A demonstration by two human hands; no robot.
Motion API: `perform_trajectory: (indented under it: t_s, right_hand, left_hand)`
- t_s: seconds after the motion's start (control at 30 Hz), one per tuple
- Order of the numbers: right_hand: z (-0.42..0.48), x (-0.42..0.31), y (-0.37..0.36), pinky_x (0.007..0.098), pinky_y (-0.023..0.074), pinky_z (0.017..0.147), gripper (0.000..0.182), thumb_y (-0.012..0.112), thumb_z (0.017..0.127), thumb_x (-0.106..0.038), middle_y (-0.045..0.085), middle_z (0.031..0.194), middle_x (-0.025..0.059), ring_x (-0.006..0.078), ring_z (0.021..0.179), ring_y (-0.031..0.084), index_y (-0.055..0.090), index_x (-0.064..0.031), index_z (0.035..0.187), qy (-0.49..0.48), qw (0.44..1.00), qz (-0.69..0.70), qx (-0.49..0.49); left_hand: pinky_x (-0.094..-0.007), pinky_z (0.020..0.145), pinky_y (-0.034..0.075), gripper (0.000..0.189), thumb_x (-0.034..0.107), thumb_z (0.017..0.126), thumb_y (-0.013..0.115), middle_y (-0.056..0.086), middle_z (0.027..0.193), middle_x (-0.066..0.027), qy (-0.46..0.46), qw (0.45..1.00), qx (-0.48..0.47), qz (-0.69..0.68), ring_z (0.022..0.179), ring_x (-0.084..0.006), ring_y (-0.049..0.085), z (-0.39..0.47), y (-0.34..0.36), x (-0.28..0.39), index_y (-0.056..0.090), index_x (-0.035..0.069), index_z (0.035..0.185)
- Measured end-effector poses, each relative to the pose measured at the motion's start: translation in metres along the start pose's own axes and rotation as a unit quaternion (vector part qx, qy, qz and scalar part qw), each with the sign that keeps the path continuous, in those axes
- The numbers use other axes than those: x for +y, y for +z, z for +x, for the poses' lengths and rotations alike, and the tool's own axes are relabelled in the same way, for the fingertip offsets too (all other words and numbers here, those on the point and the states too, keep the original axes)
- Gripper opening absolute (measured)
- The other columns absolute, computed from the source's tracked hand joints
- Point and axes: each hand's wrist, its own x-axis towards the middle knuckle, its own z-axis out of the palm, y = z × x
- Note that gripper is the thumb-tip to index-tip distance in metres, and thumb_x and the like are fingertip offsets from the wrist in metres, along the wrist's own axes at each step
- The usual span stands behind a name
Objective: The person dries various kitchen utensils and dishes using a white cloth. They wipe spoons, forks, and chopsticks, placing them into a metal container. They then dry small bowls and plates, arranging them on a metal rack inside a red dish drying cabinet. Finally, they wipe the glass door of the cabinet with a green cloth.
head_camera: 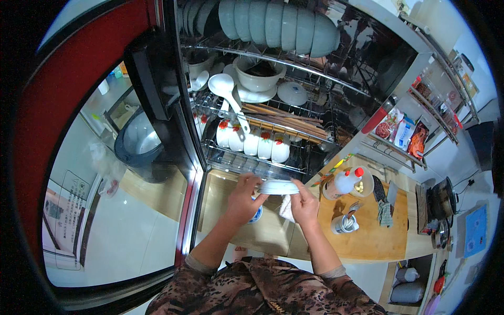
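Between my left hand (245,201) and my right hand (306,204) I hold a white dish (278,187), gripped at its two sides and seen nearly edge-on. A crumpled white cloth (287,209) hangs by my right palm; whether the fingers pinch it I cannot tell. Below my left hand a blue-and-white dish (256,212) sits on the wooden counter (271,236), partly covered by the hand. Straight ahead stands an open dish cabinet with wire racks (256,155). White cups with red flower prints (265,145) line its lower rack, just beyond my hands.
Chopsticks (283,120), a white ladle (225,88) and a tureen (258,75) fill the middle rack, with grey-blue bowls (289,29) above. The cabinet's glass door (118,220) swings out at left. On the right, a cutting board (370,244) carries a bottle (336,185) and a utensil cup (343,224).
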Motion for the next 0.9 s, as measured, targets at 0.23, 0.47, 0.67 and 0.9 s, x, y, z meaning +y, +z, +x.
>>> perform_trajectory:
  t_s: [0.23,0.47,0.67,0.9]
  right_hand:
    - [0.038,-0.037,-0.03,0.0325,0.0455,0.052,0.036,0.053,0.069,-0.001,0.057,0.072,0.0088,0.0262,0.06,0.056,0.058,-0.0089,0.103,-0.123,0.985,-0.101,0.074]
    - [0.053,-0.034,-0.032,0.0249,0.0456,0.064,0.042,0.05,0.073,0.001,0.059,0.087,0.0088,0.0172,0.07,0.057,0.051,-0.0075,0.114,-0.013,0.99,0.142,-0.003]
    - [0.08,-0.041,-0.05,0.0206,0.0421,0.069,0.044,0.051,0.08,-0.007,0.056,0.097,0.0086,0.0096,0.08,0.052,0.04,-0.002,0.122,0.3,0.816,0.479,-0.118]
    - [0.142,-0.021,-0.022,0.0238,0.0442,0.064,0.045,0.055,0.082,-0.018,0.057,0.094,0.0126,0.013,0.077,0.055,0.041,0.0096,0.115,0.21,0.915,0.34,-0.05]
  left_hand:
    - [-0.0288,0.056,0.047,0.028,0.023,0.089,0.043,0.052,0.088,-0.0104,-0.302,0.648,-0.178,-0.676,0.071,-0.0189,0.056,0.037,-0.032,0.04,0.046,0.0,0.104]
    - [-0.0298,0.075,0.046,0.037,0.016,0.089,0.041,0.052,0.105,-0.0128,-0.275,0.72,-0.081,-0.632,0.093,-0.0191,0.053,0.064,-0.021,0.051,0.037,-0.006,0.118]
    - [-0.0319,0.081,0.044,0.037,0.007,0.087,0.042,0.05,0.11,-0.0148,-0.2,0.759,-0.066,-0.616,0.099,-0.0202,0.051,0.096,-0.019,0.055,0.035,-0.006,0.12]
    - [-0.0268,0.081,0.043,0.041,0.007,0.085,0.046,0.053,0.108,-0.0141,-0.182,0.831,-0.033,-0.524,0.095,-0.0163,0.053,0.159,0.006,0.048,0.034,-0.006,0.122]
